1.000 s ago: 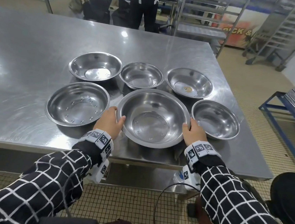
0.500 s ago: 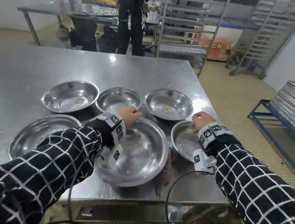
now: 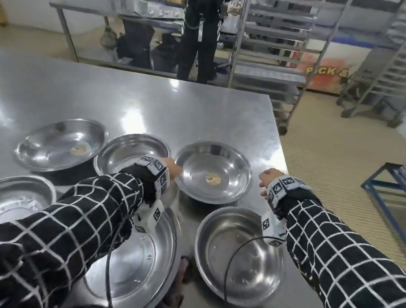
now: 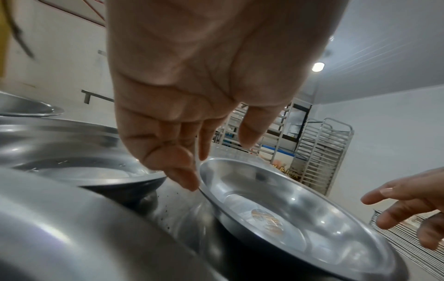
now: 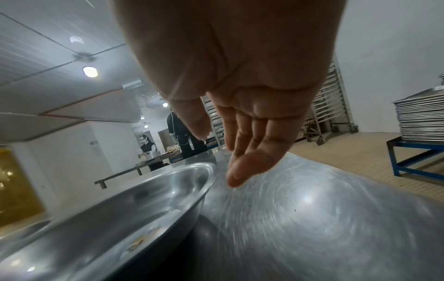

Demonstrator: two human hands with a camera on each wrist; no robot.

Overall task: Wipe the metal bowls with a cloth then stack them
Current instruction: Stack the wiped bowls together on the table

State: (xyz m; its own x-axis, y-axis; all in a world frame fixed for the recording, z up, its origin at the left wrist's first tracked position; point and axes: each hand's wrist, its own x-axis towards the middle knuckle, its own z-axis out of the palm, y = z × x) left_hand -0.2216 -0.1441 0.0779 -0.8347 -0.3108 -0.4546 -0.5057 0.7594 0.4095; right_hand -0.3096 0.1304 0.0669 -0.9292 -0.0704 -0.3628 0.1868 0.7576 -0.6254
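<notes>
Steel table point(image 3: 127, 94), tiled kitchen floor point(image 3: 336, 148)

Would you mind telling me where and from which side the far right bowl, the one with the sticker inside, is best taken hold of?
Take the stickered bowl by its thin flared rim, on opposite left and right sides, probably. It sits upright and its curved wall offers nothing else to pinch. The left hand is already at the left rim; the right hand hovers open off the right rim, over the table.

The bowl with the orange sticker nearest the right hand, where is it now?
In the head view the stickered bowl sits in the far row at the right end, between the left hand at its left rim and the right hand, behind the near-right bowl.
</notes>
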